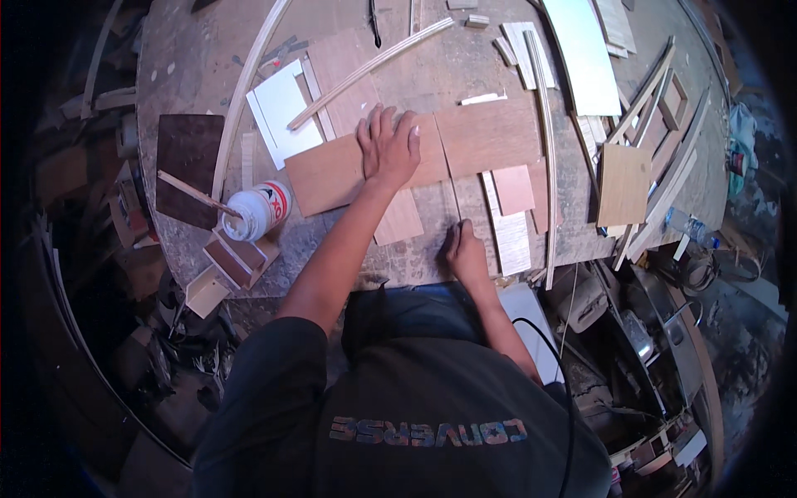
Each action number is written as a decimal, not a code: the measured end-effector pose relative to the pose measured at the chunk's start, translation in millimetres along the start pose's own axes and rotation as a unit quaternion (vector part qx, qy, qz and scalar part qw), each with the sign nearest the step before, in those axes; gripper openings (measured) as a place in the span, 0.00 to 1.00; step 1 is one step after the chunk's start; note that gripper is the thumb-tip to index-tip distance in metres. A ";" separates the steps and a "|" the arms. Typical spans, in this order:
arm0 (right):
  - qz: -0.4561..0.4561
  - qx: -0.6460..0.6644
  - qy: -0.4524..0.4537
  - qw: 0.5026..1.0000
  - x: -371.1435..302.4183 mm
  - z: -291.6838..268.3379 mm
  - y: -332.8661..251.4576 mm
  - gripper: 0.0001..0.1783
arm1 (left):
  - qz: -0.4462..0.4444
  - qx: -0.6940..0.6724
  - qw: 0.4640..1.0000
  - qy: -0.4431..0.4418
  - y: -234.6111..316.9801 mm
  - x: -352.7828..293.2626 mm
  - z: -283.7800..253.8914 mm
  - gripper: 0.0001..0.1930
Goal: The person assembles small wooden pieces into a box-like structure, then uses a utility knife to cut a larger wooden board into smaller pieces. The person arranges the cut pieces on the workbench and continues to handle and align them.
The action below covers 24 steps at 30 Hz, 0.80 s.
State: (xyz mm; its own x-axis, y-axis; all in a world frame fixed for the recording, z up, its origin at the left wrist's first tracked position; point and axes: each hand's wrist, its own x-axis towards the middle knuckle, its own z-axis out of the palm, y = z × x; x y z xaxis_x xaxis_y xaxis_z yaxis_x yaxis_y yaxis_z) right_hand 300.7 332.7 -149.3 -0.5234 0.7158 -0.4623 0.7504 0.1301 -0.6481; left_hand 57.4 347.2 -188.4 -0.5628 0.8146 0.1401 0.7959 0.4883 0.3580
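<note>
My left hand (390, 149) lies flat, fingers stretched out, on a long brown plywood strip (324, 178), pressing it to the worktable. A dark line crosses the plywood from its far edge, and another plywood piece (490, 137) lies to the right of that line. My right hand (469, 257) is closed near the table's front edge. From its fist a thin dark blade-like strip (456, 199) runs away from me along the line; its exact kind is too fine to make out. Smaller wood pieces (398, 220) lie partly under the plywood.
On the left stand a white glue bottle (270, 207) with a stick (195, 191) on it and a dark board (189, 166). White panels (286, 108), long wooden strips (544, 149) and a tan block (624, 184) lie around. A metal sink (677, 340) sits below right.
</note>
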 end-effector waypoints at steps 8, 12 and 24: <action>-0.007 -0.013 0.008 1.000 30.6 1.1 -0.9 0.09 | -0.002 0.002 1.000 -0.013 1.3 -0.8 -2.5 0.20; -0.010 -0.008 0.008 1.000 6.6 8.4 7.9 0.09 | 0.002 0.010 1.000 0.000 2.4 4.2 -2.2 0.19; -0.018 0.000 0.025 1.000 44.4 10.1 -4.1 0.09 | -0.004 0.008 1.000 -0.005 3.0 2.5 -0.7 0.20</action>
State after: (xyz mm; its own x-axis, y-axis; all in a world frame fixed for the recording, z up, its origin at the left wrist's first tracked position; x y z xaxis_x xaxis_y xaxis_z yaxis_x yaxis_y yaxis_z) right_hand 270.4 357.0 -173.2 -0.5298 0.7436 -0.4079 0.7314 0.1572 -0.6636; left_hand 58.2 350.5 -186.3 -0.5676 0.8134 0.1278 0.7945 0.5003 0.3443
